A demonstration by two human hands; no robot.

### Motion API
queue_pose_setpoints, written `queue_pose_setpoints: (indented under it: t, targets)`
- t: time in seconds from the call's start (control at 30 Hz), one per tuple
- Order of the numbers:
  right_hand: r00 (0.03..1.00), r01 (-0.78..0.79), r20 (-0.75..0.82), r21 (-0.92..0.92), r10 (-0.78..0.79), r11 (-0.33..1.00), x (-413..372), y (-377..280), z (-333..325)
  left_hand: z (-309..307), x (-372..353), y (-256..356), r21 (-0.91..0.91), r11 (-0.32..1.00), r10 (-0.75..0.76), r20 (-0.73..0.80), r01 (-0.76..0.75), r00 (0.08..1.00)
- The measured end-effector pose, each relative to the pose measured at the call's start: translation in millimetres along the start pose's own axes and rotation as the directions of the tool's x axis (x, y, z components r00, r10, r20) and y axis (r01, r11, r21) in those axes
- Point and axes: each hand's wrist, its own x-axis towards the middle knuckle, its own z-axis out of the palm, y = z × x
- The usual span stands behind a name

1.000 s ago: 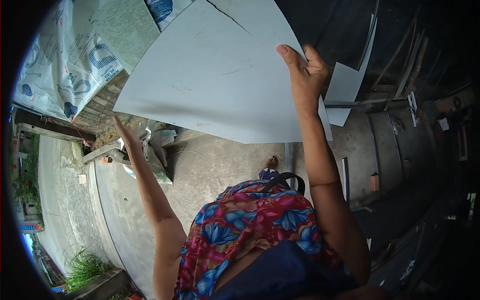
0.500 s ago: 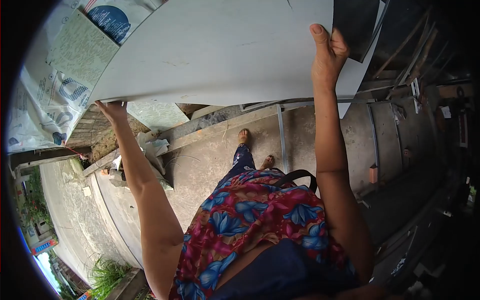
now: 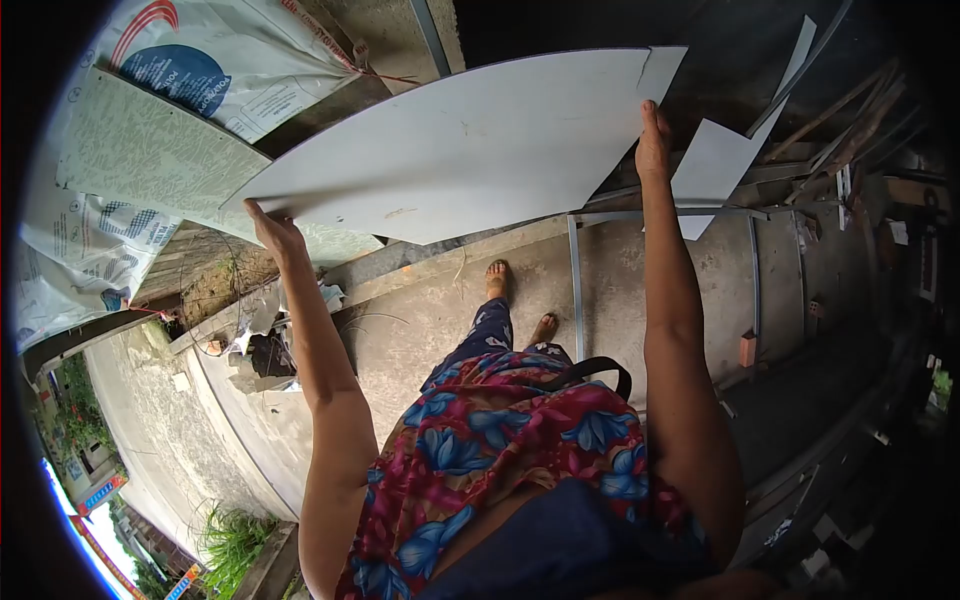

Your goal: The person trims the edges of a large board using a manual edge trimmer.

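A large, thin white sheet (image 3: 450,140) with a few brown scuffs is stretched between my hands, at the top of the view. Its far edge curves and its near edge comes to a blunt corner above the floor. My left hand (image 3: 275,230) grips the left end, thumb on top and the other fingers partly hidden. At the right end, my right hand (image 3: 652,145) is closed on the edge, near a dark crack in the corner. Under the sheet's left end lies a pale green patterned board (image 3: 150,140).
Printed white sacks (image 3: 275,60) lie at the upper left. More white sheet pieces (image 3: 715,165) are to the right of my right hand. Metal bars (image 3: 577,280) cross the concrete floor (image 3: 420,330), with a brick (image 3: 747,348) by one. Torn scraps (image 3: 265,350) lie beside my left forearm.
The sheet has moved lower and looks smaller, so its whole far edge now shows. My right hand has come down a little, and my left hand has shifted right.
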Motion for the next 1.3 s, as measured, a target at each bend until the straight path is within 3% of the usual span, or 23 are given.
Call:
queue_pose_setpoints:
  t: [0.07, 0.17, 0.2, 0.33, 0.43, 0.5, 0.57, 0.67, 0.7, 0.77, 0.9, 1.0, 1.03, 1.1, 1.17, 1.23, 1.3]
  targets:
    - [0.994, -0.112, -0.008, -0.053, 0.112, 0.992, 7.6, 26.7, -18.1, 5.8, -4.0, -14.6, -0.001, 1.0, -0.025, 0.018, 0.025, 1.0]
    - [0.982, -0.188, 0.01, 0.034, 0.188, 0.982, 18.4, 35.9, -37.6, 37.8, -12.2, -17.3, 0.016, 0.999, 0.046, -0.011, -0.046, 0.999]
    - [0.965, -0.249, 0.094, 0.031, 0.245, 0.968, 33.2, 49.3, -54.0, 43.6, -14.1, -17.8, -0.008, 0.998, 0.056, 0.031, -0.056, 0.998]
    - [0.945, -0.307, 0.129, 0.052, 0.299, 0.95, 58.4, 43.4, -48.1, 68.9, -21.5, -9.5, -0.001, 0.999, 0.037, 0.013, -0.037, 0.999]
    - [0.937, -0.346, 0.011, -0.087, 0.348, 0.934, 77.6, 43.7, -26.0, 75.6, -8.4, -15.9, 0.029, 0.999, 0.02, -0.002, -0.02, 1.0]
    - [0.895, -0.402, 0.093, -0.257, 0.436, 0.879, 88.7, 39.2, -7.8, 74.3, 5.3, -25.0, 0.058, 0.998, 0.011, -0.081, -0.006, 0.997]
    - [0.89, -0.335, 0.15, -0.426, 0.43, 0.84, 103.5, 56.7, 14.0, 63.8, 30.3, -35.6, 0.103, 0.995, -0.002, -0.114, 0.014, 0.993]
    - [0.979, -0.167, -0.003, -0.587, 0.204, 0.792, 108.6, 79.0, 48.0, 59.8, 53.0, -43.0, 0.223, 0.971, -0.091, 0.043, 0.08, 0.995]
    - [0.992, -0.101, -0.002, -0.583, 0.123, 0.806, 110.9, 86.6, 49.5, 62.4, 60.8, -46.9, 0.273, 0.96, -0.087, 0.056, 0.069, 0.995]
    - [0.987, -0.153, -0.04, -0.571, 0.159, 0.807, 118.7, 103.1, 50.7, 66.5, 70.1, -49.3, 0.299, 0.95, -0.106, 0.057, 0.084, 0.993]
    - [0.984, -0.178, -0.105, -0.556, 0.144, 0.812, 96.7, 73.1, 61.9, 73.9, 64.0, -51.2, 0.391, 0.92, 0.001, -0.007, 0.002, 1.0]
    - [0.979, -0.203, -0.149, -0.62, 0.14, 0.758, 63.6, 56.2, 53.1, 56.5, 73.0, -62.6, 0.385, 0.92, -0.058, -0.039, 0.069, 0.998]
    - [0.984, -0.181, -0.12, -0.622, 0.135, 0.762, 51.6, 64.6, 41.0, 55.8, 69.3, -64.8, 0.432, 0.901, -0.013, -0.048, 0.033, 0.999]
    - [0.991, -0.129, -0.058, -0.622, 0.118, 0.772, 23.5, 95.0, 16.0, 58.2, 64.7, -68.9, 0.553, 0.811, 0.17, 0.09, -0.192, 0.981]
    - [0.995, -0.046, 0.035, -0.661, 0.092, 0.749, -22.0, 124.0, -21.0, 62.8, 58.1, -69.9, 0.574, 0.806, 0.136, 0.059, -0.145, 0.989]
    - [0.907, -0.288, 0.019, -0.699, 0.42, 0.654, -77.5, 130.3, -62.6, 64.6, 51.9, -68.6, 0.596, 0.797, 0.101, 0.034, -0.102, 0.994]
    - [0.847, -0.355, -0.004, -0.748, 0.531, 0.56, -141.0, 156.8, -114.9, 66.6, 44.6, -69.8, 0.623, 0.78, 0.059, 0.021, -0.06, 0.998]
